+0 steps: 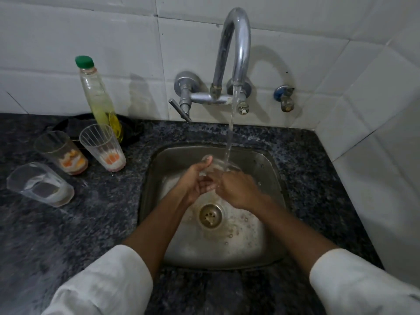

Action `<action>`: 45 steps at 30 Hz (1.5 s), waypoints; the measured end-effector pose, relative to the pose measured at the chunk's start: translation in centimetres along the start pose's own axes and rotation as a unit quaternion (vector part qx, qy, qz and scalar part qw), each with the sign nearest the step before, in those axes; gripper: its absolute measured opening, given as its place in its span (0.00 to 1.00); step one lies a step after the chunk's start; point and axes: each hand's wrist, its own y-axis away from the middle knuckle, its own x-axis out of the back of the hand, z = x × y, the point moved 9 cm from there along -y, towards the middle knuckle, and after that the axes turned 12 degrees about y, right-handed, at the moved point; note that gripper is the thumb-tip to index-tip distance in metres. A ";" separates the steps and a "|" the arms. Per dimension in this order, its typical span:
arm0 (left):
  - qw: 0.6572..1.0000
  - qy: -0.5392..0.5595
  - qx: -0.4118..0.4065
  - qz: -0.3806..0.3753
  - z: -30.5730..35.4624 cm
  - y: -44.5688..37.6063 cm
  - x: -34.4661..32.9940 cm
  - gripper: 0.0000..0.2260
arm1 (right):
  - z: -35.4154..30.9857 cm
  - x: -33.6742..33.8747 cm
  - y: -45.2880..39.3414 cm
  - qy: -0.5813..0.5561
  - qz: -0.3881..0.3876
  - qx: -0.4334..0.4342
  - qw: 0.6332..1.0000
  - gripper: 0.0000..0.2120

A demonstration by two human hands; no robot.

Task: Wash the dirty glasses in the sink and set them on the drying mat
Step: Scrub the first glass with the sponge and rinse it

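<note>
Glasses: three dirty ones point(61, 153) parked well left of grip on counter point(68, 223) awaiting turn, fourth glass point(218, 165) tipped under tap stream point(228, 146) over sink point(270, 178) for rinse, cupped by left hand point(195, 180), right hand point(236, 189) wrapped around it.

A tall clear bottle point(100, 98) with a green cap point(84, 61) stands at the back of the dark speckled surface point(68, 223), close to the white tiled wall point(68, 42). It has a little yellow liquid at the bottom. Under and behind the bottle lies something flat and black point(131, 130); what it is cannot be told. A shiny curved tap point(236, 46) comes out of the wall, and a thin stream of water point(229, 137) runs down from it. A small lever point(179, 110) sticks out on the tap's left side. Further right on the wall is a small valve point(284, 96) with a blue part.
</note>
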 end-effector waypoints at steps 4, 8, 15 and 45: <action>0.991 0.117 -0.035 -0.062 -0.4 0.8 -1.2 0.17 | 0.9 0.9 -0.7 -0.465 0.065 -0.135 0.872 0.09; 0.995 0.082 -0.043 -0.038 0.8 -0.3 -0.3 0.16 | -1.2 0.5 -0.5 -0.175 -0.004 0.009 0.985 0.14; 0.973 0.185 -0.059 -0.125 0.8 0.5 -1.7 0.15 | 0.0 2.0 -0.4 -0.450 0.082 -0.085 0.885 0.07; 0.980 0.157 -0.019 -0.116 0.0 -0.2 -0.5 0.16 | -1.5 1.4 0.1 -0.171 0.046 0.035 0.984 0.12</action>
